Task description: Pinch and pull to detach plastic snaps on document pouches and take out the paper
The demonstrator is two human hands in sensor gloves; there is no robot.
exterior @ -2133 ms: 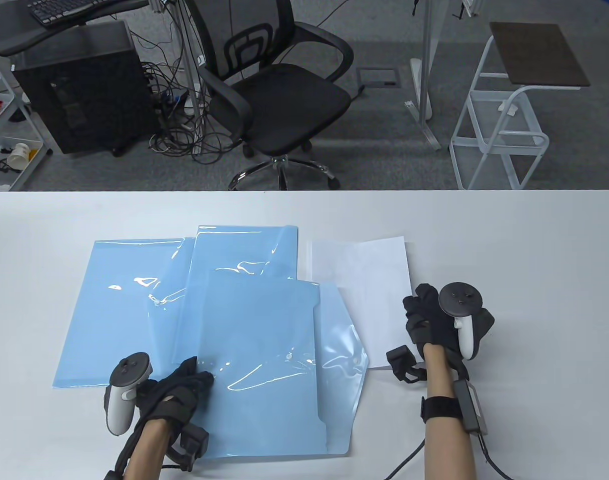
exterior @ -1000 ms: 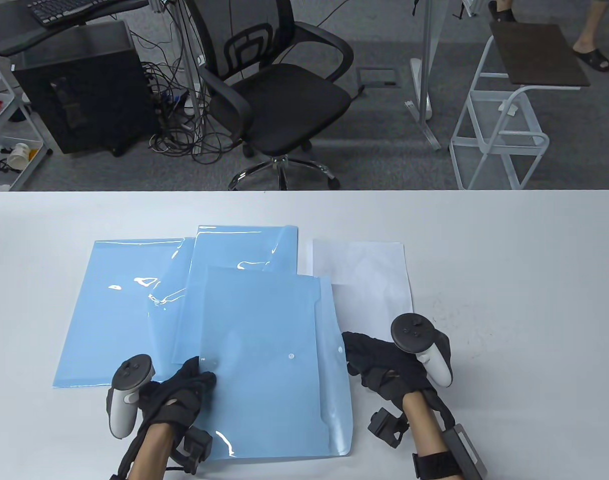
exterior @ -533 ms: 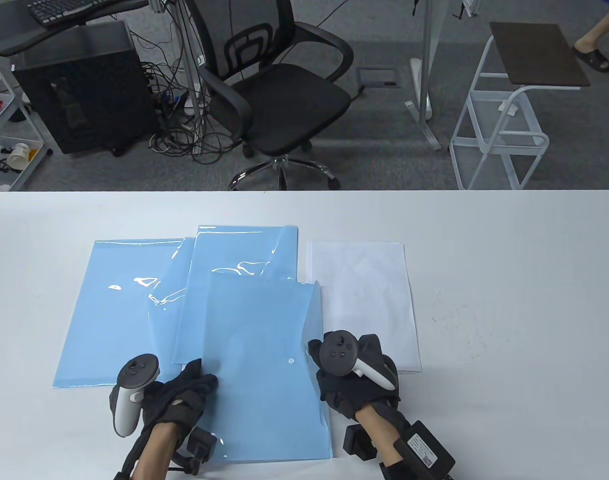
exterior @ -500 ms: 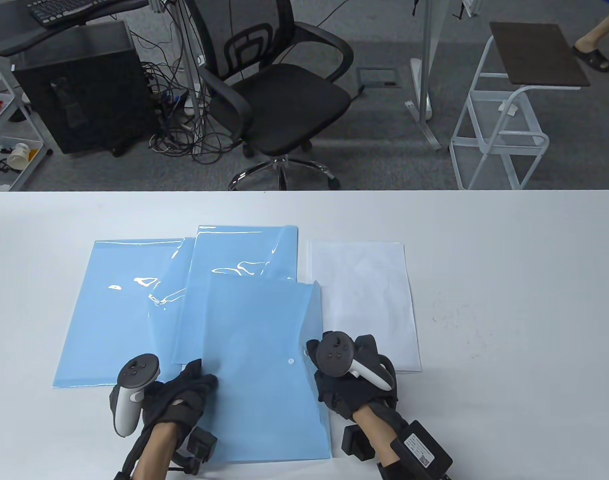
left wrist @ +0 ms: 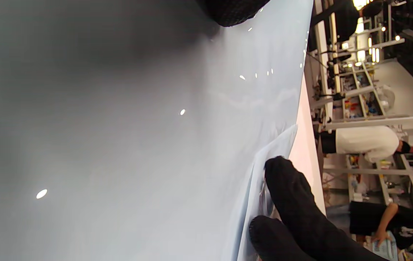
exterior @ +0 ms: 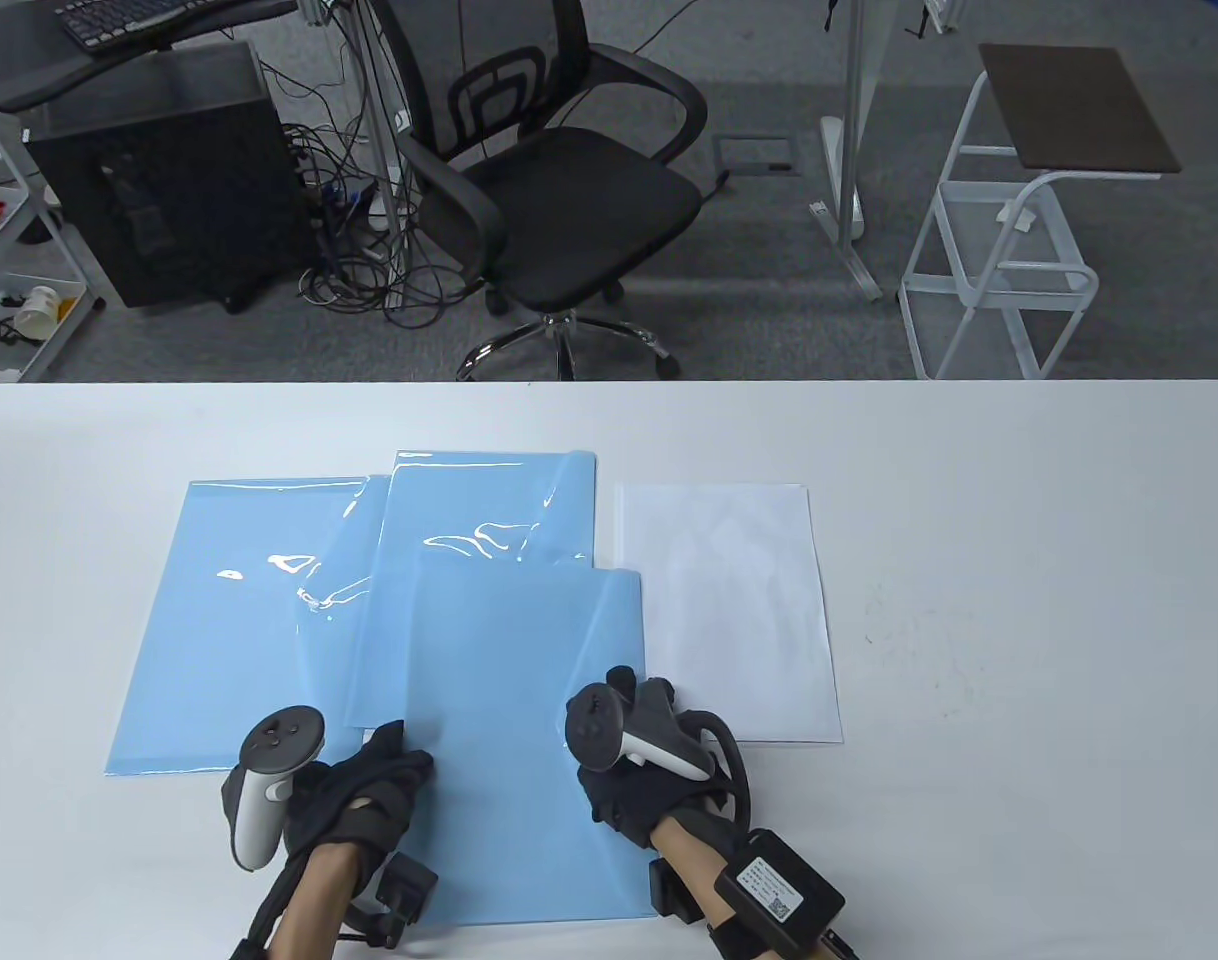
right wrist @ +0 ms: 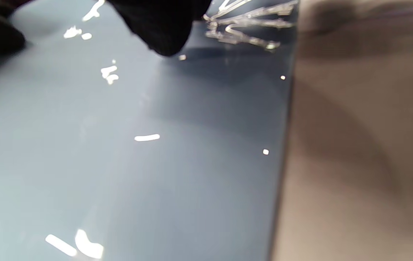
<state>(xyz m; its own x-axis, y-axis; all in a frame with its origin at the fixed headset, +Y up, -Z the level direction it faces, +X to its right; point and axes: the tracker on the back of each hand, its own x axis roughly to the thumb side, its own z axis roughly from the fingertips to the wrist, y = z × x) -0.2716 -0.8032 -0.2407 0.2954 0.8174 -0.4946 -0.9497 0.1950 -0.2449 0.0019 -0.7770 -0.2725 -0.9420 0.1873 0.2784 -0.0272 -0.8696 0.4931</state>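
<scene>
Three light blue document pouches lie on the white table (exterior: pixel 1019 560). The front pouch (exterior: pixel 514 720) has its flap folded flat over its right side. My left hand (exterior: pixel 394 765) rests with its fingers (left wrist: pixel 289 195) on that pouch's left edge. My right hand (exterior: pixel 609 735) lies palm down on the folded flap, a fingertip (right wrist: pixel 162 34) pressing the blue plastic (right wrist: pixel 137 152). The snap is hidden under this hand. A white sheet of paper (exterior: pixel 724 610) lies flat just right of the pouches, free of both hands.
Two more blue pouches (exterior: pixel 239 610) (exterior: pixel 489 500) lie behind and left of the front one, overlapping. An office chair (exterior: pixel 559 190) and a white side stand (exterior: pixel 1019 220) are beyond the far edge. People show in the left wrist view's background.
My right hand left the white paper, swept left and folded the front pouch's open flap over onto the pouch. It now presses there. The left hand barely moved.
</scene>
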